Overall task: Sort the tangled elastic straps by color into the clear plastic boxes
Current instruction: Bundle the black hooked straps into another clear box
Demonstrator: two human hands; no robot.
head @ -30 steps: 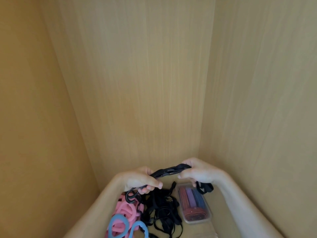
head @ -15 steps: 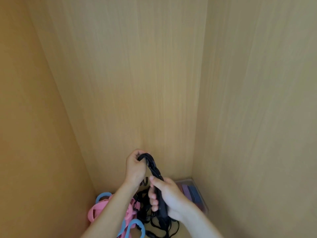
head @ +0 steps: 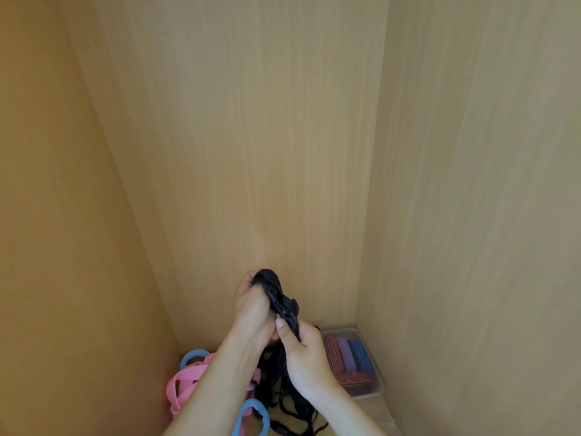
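You hold the black strap (head: 278,298) bunched and raised above the pile, stretched on a slant between your two hands. Your left hand (head: 251,305) grips its upper end, fingers curled over the wad of fabric. Your right hand (head: 302,350) pinches it lower down, thumb pressed along the band. The two hands sit close, almost touching. Holding it taut this way likely lets you gather the length into a compact bundle and pull it free of the black tangle (head: 284,396) that hangs and lies beneath your wrists.

Left of that tangle sit the pink loops (head: 184,382) with the blue loops (head: 251,415) among them, unsorted. To the right, pushed into the back corner, the clear plastic box (head: 381,382) already carries red, purple and blue straps (head: 345,357) laid side by side. No box for black shows here, so you may need one from outside the view. Wooden cupboard walls (head: 283,136) close in on three sides.
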